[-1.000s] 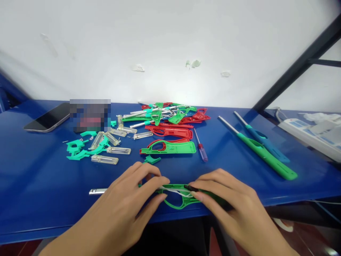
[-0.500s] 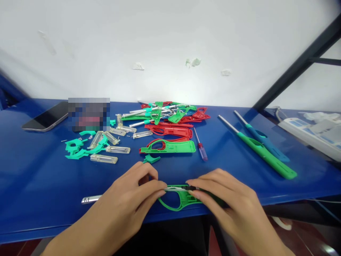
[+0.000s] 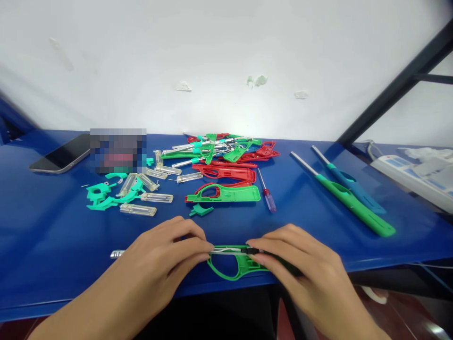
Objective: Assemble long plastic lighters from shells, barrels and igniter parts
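A green lighter shell point(image 3: 235, 262) with white wires along its top lies at the near edge of the blue table point(image 3: 46, 236). My left hand point(image 3: 163, 259) pinches its left end, where a metal tube point(image 3: 116, 254) sticks out to the left from under the hand. My right hand point(image 3: 300, 264) presses fingers on the shell's right part, at a small black piece. Both hands have fingers closed on the piece.
Further back lie a green shell half point(image 3: 226, 193), red shell halves point(image 3: 226, 173), a pile of parts point(image 3: 219, 146), clear fuel tanks point(image 3: 141, 209), teal triggers point(image 3: 99, 196), a screwdriver point(image 3: 267, 193), two whole lighters point(image 3: 350, 205), a phone point(image 3: 60, 153) and a power strip point(image 3: 414, 182).
My left hand has slid left along the shell, and the metal tube moved left with it. The right hand has hardly moved.
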